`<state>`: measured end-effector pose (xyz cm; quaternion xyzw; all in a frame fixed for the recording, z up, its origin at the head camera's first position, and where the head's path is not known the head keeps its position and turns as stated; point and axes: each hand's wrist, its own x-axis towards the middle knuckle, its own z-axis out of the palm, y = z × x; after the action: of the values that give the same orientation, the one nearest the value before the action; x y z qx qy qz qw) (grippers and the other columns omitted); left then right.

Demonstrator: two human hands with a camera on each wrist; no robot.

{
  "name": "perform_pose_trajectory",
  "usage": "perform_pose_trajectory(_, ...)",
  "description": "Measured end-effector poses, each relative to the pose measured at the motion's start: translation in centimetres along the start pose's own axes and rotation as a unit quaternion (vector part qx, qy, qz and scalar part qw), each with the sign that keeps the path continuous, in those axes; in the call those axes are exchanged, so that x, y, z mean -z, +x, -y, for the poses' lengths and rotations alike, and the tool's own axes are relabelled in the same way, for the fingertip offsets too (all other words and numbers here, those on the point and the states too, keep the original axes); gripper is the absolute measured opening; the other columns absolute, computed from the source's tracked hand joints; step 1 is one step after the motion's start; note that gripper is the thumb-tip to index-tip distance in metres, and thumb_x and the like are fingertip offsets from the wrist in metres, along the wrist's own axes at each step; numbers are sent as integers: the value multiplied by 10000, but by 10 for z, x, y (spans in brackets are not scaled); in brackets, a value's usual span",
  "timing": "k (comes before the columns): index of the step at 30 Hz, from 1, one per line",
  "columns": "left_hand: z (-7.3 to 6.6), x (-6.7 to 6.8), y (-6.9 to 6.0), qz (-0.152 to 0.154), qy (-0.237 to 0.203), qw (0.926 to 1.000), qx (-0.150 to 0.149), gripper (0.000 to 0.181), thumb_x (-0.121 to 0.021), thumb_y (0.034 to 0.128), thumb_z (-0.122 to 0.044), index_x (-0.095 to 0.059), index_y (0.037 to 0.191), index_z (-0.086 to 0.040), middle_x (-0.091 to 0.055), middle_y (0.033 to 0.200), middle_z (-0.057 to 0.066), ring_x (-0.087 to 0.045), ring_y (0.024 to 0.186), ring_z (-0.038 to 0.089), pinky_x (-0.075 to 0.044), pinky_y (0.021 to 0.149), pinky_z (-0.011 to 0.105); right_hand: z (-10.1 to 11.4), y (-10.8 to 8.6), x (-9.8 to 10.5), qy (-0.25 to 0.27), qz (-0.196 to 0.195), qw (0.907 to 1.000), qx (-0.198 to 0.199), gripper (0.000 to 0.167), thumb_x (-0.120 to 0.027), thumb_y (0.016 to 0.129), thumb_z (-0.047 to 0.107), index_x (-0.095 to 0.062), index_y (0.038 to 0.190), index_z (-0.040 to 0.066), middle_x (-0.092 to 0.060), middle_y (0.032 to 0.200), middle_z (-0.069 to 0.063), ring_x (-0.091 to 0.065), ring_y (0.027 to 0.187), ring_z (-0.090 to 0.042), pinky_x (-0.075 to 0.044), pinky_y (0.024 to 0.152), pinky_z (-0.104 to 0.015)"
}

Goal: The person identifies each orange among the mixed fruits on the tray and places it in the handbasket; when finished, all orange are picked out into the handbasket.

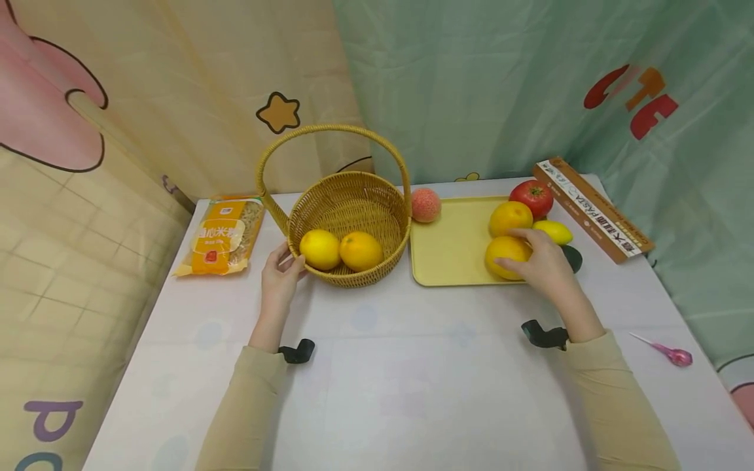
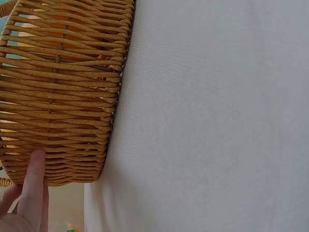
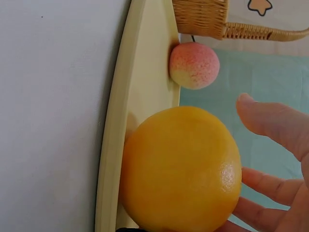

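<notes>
A wicker basket point(image 1: 347, 190) with a tall handle stands on the table; a yellow fruit point(image 1: 320, 249) and an orange point(image 1: 361, 251) lie in it. My left hand point(image 1: 280, 275) touches its left front side, with a straight finger point(image 2: 35, 181) against the outer weave. Over the yellow tray point(image 1: 450, 242), my right hand point(image 1: 544, 261) is spread about a second orange point(image 1: 507, 256) resting at the tray's right end. In the right wrist view the thumb stands apart from this orange, while the other fingers are close behind it, partly hidden. Another orange point(image 1: 511, 218) sits just beyond.
A peach point(image 1: 426, 205) sits between basket and tray. Right of the oranges are a red apple-like fruit point(image 1: 532, 199), a lemon point(image 1: 554, 231) and a dark green fruit point(image 1: 571, 258). A pasta box point(image 1: 593, 209), a grain bag point(image 1: 222, 235) and a pink-handled tool point(image 1: 671, 353) lie farther out.
</notes>
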<state>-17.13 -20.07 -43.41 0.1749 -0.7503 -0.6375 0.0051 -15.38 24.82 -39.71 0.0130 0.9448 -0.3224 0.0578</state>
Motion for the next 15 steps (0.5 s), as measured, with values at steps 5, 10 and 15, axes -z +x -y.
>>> perform_pose_trajectory(5, -1, 0, -1, -7, 3, 10000, 7, 571, -560, 1003, -153, -338, 1527, -106, -413, 1524, 87, -507, 1298, 223, -566, 964, 271, -6, 3, -2, -266, 271, 9991, -205, 842, -725, 882, 406, -332, 1466, -55, -306, 1473, -357, -325, 1300, -496, -283, 1118, -698)
perform_pose_trajectory(10, -2, -1, -2, 41, -29, 10000, 4, 579, -560, 1003, -157, -327, 1532, -112, -403, 1532, 84, -502, 1303, 226, -567, 961, 267, -10, 7, -4, -391, 305, 9985, -225, 852, -745, 868, 375, -319, 1445, -84, -317, 1449, -364, -346, 1266, -494, -303, 1103, -698)
perform_pose_trajectory(15, -2, 0, -3, 43, -34, 10000, -16, 584, -560, 1003, -157, -323, 1535, -120, -398, 1537, 78, -500, 1308, 228, -567, 961, 275, -11, 9, -6, -437, 350, 9982, -230, 884, -750, 862, 366, -278, 1456, -89, -314, 1439, -372, -355, 1244, -497, -313, 1089, -702)
